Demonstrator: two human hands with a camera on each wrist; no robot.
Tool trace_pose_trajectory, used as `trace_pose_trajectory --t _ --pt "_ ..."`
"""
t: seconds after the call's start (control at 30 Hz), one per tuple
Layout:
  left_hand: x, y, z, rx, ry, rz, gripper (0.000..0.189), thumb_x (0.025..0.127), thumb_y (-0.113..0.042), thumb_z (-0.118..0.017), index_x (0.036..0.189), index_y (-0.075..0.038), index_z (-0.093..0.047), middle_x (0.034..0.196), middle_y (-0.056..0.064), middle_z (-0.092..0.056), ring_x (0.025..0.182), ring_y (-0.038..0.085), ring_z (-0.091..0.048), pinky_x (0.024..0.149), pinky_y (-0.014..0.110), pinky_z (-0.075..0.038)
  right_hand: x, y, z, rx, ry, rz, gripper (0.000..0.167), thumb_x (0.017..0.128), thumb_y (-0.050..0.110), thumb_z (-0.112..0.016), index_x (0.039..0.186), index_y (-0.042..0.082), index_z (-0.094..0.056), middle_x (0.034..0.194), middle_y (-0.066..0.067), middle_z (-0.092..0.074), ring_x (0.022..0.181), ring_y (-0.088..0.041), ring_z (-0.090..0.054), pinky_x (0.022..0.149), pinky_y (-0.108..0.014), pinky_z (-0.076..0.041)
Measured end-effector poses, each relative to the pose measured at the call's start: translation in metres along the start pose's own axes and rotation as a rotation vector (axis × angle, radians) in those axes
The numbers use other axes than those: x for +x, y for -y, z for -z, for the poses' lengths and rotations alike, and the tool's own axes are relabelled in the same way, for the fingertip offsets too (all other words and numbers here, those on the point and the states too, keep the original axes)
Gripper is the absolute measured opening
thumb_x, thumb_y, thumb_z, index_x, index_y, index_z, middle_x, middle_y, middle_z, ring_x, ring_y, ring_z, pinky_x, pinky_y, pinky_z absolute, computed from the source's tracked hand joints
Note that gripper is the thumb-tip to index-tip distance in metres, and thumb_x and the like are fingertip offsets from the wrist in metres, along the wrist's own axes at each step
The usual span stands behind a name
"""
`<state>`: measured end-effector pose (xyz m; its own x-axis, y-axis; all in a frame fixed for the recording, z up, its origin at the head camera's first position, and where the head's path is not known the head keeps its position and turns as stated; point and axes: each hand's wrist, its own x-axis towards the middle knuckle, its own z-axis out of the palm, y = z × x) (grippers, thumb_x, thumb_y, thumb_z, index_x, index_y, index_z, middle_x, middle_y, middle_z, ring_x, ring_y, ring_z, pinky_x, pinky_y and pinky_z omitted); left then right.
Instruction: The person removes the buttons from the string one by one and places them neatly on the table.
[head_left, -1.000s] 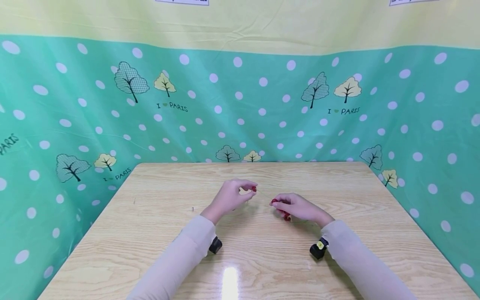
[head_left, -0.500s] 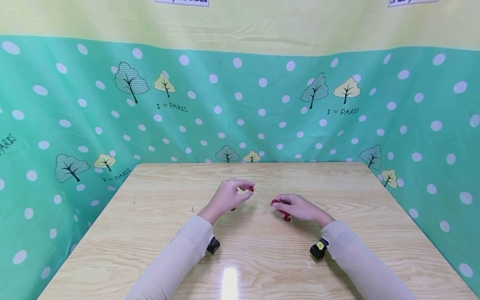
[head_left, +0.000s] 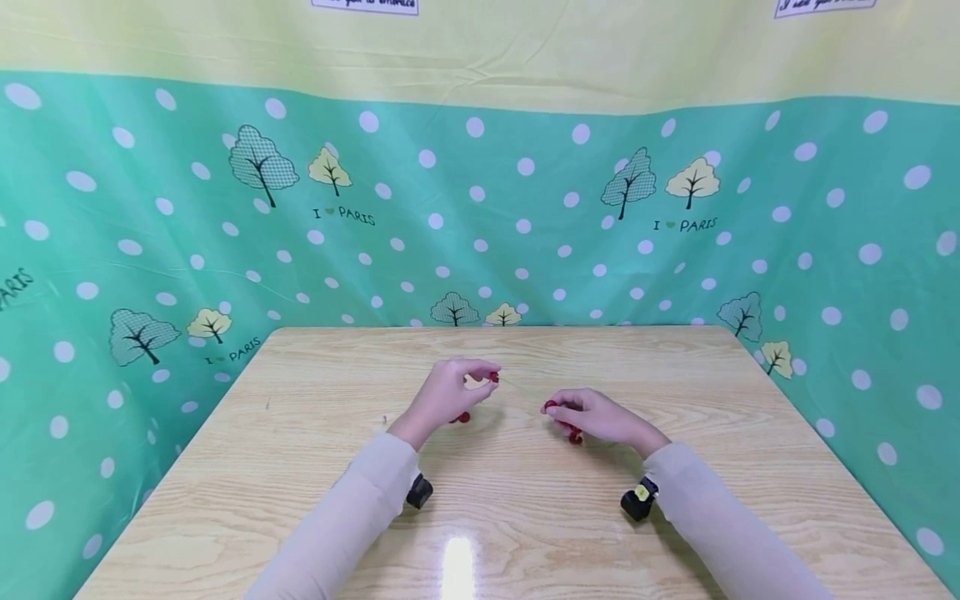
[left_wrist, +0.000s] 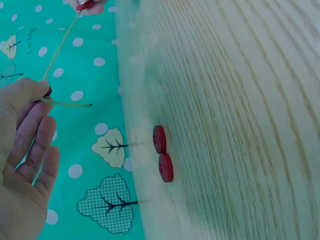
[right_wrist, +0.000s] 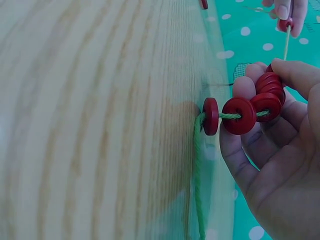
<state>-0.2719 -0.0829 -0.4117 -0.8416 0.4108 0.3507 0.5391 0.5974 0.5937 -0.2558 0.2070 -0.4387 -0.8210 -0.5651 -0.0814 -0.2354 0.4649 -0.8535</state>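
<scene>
Over the middle of the table my left hand (head_left: 444, 393) pinches a small red button (head_left: 493, 377) between thumb and index finger. A green string (left_wrist: 61, 46) runs taut from there towards my right hand (head_left: 594, 415), and its short free end sticks out past the left fingertips. Several red buttons (right_wrist: 238, 116) are threaded on the string and bunched in my right fingers. One threaded button (right_wrist: 210, 116) hangs below them, with the string's tail trailing down. Beneath my left hand lie two loose red buttons (left_wrist: 159, 139), touching each other.
The wooden table (head_left: 510, 517) fills the area around the hands. A green dotted curtain (head_left: 480, 192) hangs behind it and at both sides. A tiny dark speck (head_left: 385, 419) lies left of my left hand.
My left hand has drifted left with its button, lengthening the visible stretch of string. The loose buttons under it have come into sight. My right hand stays nearly in place.
</scene>
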Motion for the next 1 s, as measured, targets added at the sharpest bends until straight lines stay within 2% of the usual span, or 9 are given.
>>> trace_pose_trajectory --t 0.23,0.4,0.6,0.73,1.0 --pt "-0.001 0.007 0.005 -0.011 -0.019 0.01 0.028 0.091 -0.021 -0.076 0.119 -0.018 -0.075 0.106 -0.007 -0.073 0.096 0.011 -0.063 0.083 0.034 -0.053 0.001 -0.001 0.0 0.012 0.006 0.014 0.032 0.107 0.028 -0.05 0.112 0.0 -0.064 0.078 -0.015 -0.057 0.066 -0.019 -0.05 0.058 -0.029 -0.043" --pt "-0.003 0.011 0.009 -0.026 -0.032 -0.003 0.029 0.091 -0.018 -0.076 0.12 -0.013 -0.074 0.105 -0.005 -0.074 0.096 0.013 -0.064 0.085 0.039 -0.054 0.001 -0.001 0.0 0.016 0.009 0.017 0.031 0.107 0.028 -0.05 0.112 0.0 -0.064 0.078 -0.013 -0.056 0.066 -0.019 -0.05 0.057 -0.029 -0.043" --pt "-0.006 0.014 0.014 -0.029 -0.042 -0.002 0.028 0.091 -0.017 -0.076 0.119 -0.013 -0.074 0.104 -0.003 -0.075 0.095 0.014 -0.065 0.085 0.043 -0.055 0.001 -0.001 0.0 0.017 0.008 0.012 0.031 0.107 0.028 -0.05 0.113 0.001 -0.064 0.078 -0.011 -0.056 0.067 -0.019 -0.05 0.057 -0.029 -0.043" --pt "-0.008 0.017 0.016 -0.015 -0.057 -0.003 0.028 0.09 -0.017 -0.076 0.118 -0.015 -0.075 0.102 -0.004 -0.075 0.094 0.013 -0.065 0.084 0.041 -0.055 0.001 -0.001 0.0 0.013 0.01 0.016 0.031 0.107 0.027 -0.05 0.112 0.0 -0.064 0.078 -0.013 -0.057 0.066 -0.019 -0.05 0.057 -0.029 -0.043" --pt "-0.009 0.021 0.02 0.008 -0.057 0.02 0.028 0.091 -0.019 -0.076 0.119 -0.016 -0.075 0.101 -0.005 -0.074 0.095 0.013 -0.065 0.083 0.034 -0.053 0.002 -0.001 0.001 0.018 0.01 0.014 0.031 0.107 0.027 -0.051 0.111 0.001 -0.066 0.076 -0.007 -0.057 0.066 -0.019 -0.051 0.057 -0.028 -0.045"
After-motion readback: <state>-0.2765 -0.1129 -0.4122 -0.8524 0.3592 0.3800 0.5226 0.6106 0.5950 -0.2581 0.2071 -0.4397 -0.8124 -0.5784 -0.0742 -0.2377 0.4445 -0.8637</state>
